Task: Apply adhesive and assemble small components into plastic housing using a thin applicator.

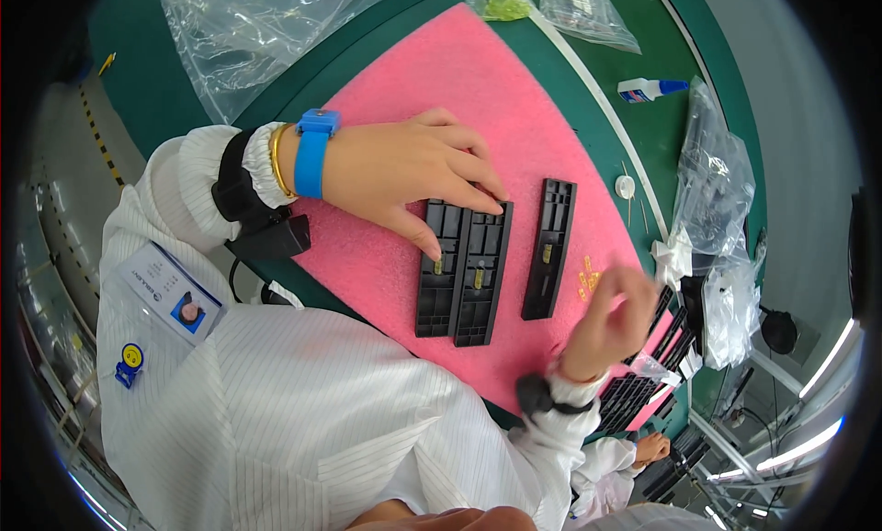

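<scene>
Two black ribbed plastic spirit-level bodies (479,301) lie side by side on a pink mat (404,99), each with a yellow-green vial. My left hand (413,168) rests over their far ends with fingers apart. Its thumb touches the left body close to its vial (438,265); the fingertips lie at the right body's far end. A third level body (549,251) with a vial lies apart to the right. Raised over the mat's right side is my right hand (611,320), fingers bent and blurred by motion. Whether anything is in them is unclear. Several loose yellow vials (587,278) lie just beyond it.
More black level bodies (629,398) are grouped at the lower right, near another person's hand (652,448). A glue bottle with a blue cap (643,90), a small white round dish (625,186) and clear plastic bags (712,186) lie on the green table's right side. Plastic sheeting (248,35) covers the far left.
</scene>
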Available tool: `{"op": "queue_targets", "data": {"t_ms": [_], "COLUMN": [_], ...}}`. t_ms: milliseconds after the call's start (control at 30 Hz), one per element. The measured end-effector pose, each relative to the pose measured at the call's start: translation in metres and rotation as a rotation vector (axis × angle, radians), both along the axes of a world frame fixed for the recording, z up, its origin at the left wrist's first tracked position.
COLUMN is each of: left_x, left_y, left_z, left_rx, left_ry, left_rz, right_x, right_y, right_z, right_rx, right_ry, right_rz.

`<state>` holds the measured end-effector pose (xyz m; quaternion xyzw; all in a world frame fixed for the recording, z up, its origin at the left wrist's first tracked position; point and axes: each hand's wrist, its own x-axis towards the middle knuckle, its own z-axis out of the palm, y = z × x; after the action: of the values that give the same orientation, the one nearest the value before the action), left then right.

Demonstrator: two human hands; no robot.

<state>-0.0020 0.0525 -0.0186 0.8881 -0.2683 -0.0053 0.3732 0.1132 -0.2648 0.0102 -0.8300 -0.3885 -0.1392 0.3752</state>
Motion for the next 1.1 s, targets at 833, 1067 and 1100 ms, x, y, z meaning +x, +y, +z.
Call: {"op": "queue_targets", "data": {"t_ms": [833, 1067, 1100], "left_x": [0.0, 0.0, 0.0], "left_y": [-0.004, -0.005, -0.005], "left_z": [0.005, 0.006, 0.006], "left_rx": [0.028, 0.045, 0.053], "left_ry": [0.006, 0.005, 0.005], "left_rz": [0.0, 0.003, 0.004], "right_x": [-0.057, -0.059, -0.058], "right_y": [0.01, 0.01, 0.011], "right_z": [-0.014, -0.016, -0.015], "right_rx": [-0.258, -0.253, -0.258], "right_ry": [0.06, 0.056, 0.051], "right_rz": [0.422, 0.426, 0.429]}}
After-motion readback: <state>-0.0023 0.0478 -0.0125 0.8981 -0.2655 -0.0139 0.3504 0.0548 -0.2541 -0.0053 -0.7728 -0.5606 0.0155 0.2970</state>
